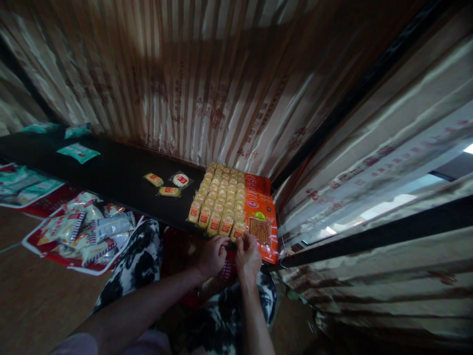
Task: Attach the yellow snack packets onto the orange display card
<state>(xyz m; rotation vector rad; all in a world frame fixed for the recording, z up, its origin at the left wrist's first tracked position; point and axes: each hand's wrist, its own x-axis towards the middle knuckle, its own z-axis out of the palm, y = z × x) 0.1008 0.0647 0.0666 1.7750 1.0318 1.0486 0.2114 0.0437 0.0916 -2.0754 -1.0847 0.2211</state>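
Observation:
A large clear bag with an orange printed panel [263,217] lies on a dark shelf [118,172], filled with several rows of small yellow snack packets [220,197]. My left hand [212,256] and my right hand [247,257] are side by side at the bag's near edge. The fingers of both hands are curled and pinch that edge, close to the nearest row of packets. Three loose small packets [169,185] lie on the shelf to the left of the bag.
Teal packets [78,152] lie farther left on the shelf. Red and white bags of wrapped snacks [83,231] rest lower left. Striped plastic sheeting [207,88] hangs behind and to the right. My patterned trousers [140,261] show below.

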